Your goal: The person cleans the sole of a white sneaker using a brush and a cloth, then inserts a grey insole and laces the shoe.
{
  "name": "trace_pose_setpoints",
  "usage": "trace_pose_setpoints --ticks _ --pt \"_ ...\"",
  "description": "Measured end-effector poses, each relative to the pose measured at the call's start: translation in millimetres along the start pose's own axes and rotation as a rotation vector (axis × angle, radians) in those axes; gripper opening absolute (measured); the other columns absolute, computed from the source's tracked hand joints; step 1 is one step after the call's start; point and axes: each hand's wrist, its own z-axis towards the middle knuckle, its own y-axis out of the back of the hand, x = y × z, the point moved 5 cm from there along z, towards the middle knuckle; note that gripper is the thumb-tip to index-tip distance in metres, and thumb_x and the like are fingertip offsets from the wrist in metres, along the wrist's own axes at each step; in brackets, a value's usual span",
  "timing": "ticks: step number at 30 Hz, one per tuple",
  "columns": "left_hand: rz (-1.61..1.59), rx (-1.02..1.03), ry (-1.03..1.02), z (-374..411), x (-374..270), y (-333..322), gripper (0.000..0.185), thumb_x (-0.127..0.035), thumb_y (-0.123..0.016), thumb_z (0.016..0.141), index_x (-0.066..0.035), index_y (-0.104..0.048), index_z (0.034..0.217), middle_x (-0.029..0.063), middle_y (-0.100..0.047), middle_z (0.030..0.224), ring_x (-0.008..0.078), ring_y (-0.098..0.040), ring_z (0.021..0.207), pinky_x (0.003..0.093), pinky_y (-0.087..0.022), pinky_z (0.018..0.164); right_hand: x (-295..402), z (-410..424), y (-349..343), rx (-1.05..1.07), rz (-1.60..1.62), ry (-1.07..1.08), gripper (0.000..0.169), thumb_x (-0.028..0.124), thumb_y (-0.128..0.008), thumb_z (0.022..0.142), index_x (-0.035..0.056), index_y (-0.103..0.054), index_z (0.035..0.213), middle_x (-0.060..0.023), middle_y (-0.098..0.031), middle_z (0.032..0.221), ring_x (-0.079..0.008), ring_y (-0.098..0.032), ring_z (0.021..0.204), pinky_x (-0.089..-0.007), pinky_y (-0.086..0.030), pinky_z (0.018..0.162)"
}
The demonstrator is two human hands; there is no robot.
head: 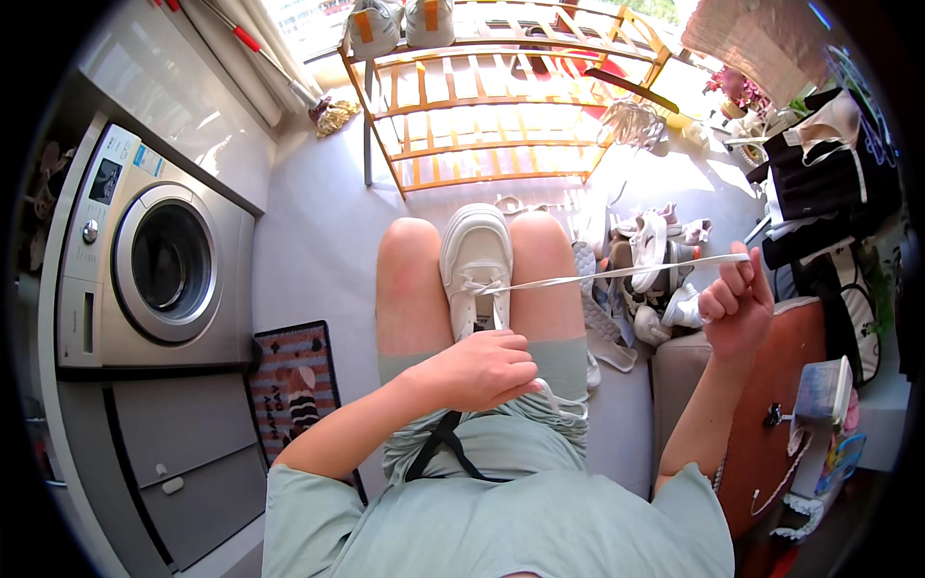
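A white lace-up shoe (473,253) rests between my knees, its toe pointing away from me. My right hand (737,300) is raised at the far right, pinching one end of the white shoelace (614,274), which runs taut across from the shoe's eyelets. Lower down, my left hand (484,370) lies over the heel end of the shoe and hides it. Its fingers are curled around another stretch of white lace, which loops out beside them over my lap.
Several shoes (650,249) lie piled on the floor to the right, beside an orange-brown seat (780,383). A wooden shoe rack (491,101) stands ahead, with sneakers on top. A front-loading washing machine (170,253) and a patterned mat (300,390) are on the left.
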Motion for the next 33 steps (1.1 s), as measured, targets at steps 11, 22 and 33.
trace_pose_setpoints --ticks 11,22,33 --pt "0.039 -0.614 0.362 -152 -36 230 0.048 -0.029 -0.051 0.124 -0.005 -0.053 0.082 -0.0005 -0.045 0.070 0.0104 -0.037 0.060 0.0312 -0.026 0.057 92 -14 8 -0.148 -0.533 0.173 0.031 0.016 -0.049 0.124 -0.0032 -0.060 0.146 0.0051 -0.036 0.072 -0.0039 -0.025 0.056 -0.0255 -0.024 0.052" --pt "0.445 -0.672 0.684 -185 -30 268 0.029 -0.019 -0.052 0.123 -0.004 -0.070 0.106 0.0000 -0.050 0.077 0.0079 -0.038 0.067 0.0283 -0.030 0.061 79 30 -44 0.105 -0.711 0.262 0.062 0.003 -0.050 0.114 -0.0153 -0.029 0.170 -0.0360 -0.015 0.185 -0.0389 -0.033 0.171 -0.0452 -0.041 0.134" --pt "0.506 -0.117 0.515 -90 36 100 0.011 -0.016 -0.077 0.103 -0.008 -0.073 0.097 0.0081 -0.069 0.088 0.0310 -0.068 0.075 0.0441 -0.055 0.071 -129 62 -59 0.311 -2.017 0.394 0.003 0.006 -0.077 0.104 0.0042 -0.074 0.103 -0.0093 -0.076 0.093 -0.0254 -0.072 0.089 -0.0361 -0.054 0.084"
